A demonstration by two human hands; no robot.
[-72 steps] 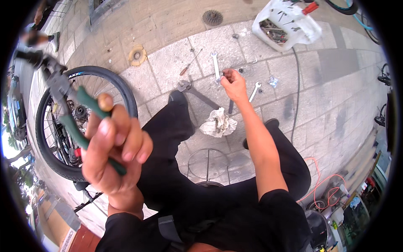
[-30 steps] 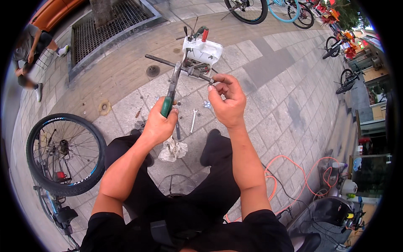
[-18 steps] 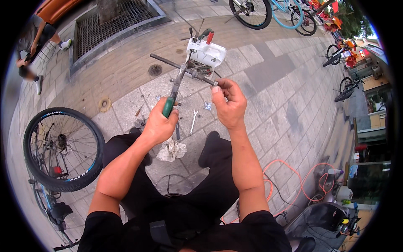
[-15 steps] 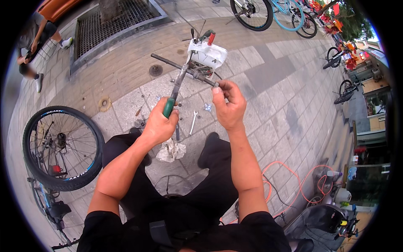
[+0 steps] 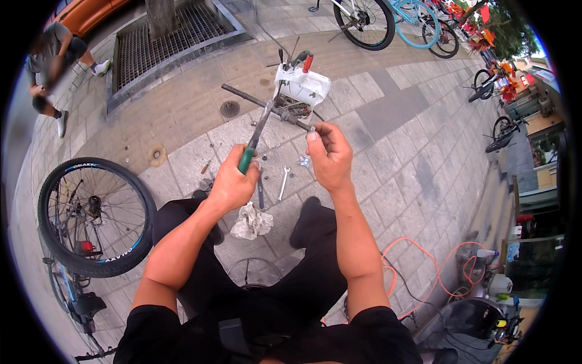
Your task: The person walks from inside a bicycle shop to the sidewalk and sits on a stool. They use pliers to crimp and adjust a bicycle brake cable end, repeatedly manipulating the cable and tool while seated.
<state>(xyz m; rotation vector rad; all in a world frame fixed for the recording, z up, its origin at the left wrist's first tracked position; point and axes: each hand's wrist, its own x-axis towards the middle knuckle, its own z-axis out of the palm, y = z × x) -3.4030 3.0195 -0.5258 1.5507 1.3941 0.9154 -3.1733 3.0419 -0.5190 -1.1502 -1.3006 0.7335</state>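
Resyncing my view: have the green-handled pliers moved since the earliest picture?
Yes, rightward: the pliers, which then overlapped the bicycle wheel, now show right of it, in the left hand.

A black short-sleeved top [image 5: 194,333] is worn with black trousers [image 5: 315,261] and dark shoes [image 5: 308,211].

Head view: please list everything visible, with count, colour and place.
Rod: one, dark grey, upper middle
Pliers: one, green-handled, at rod
Tool container: one, white, beyond rod
Open-end wrench: one, silver, centre
Small tools and parts: several, mostly dark, centre
Crumpled wad: one, pale, lower middle
Toothed disc: one, dark, upper middle
Ring: one, yellowish, left
Bicycle wheel: one, black, left
Bicycles: several, mixed colours, upper right
Grate: one, dark, upper left
Seated person: one, grey top, upper left
Cord: one or more, orange, lower right
Legs: two, black trousers, lower middle
Left hand: one, bare, on pliers
Right hand: one, bare, at rod's end
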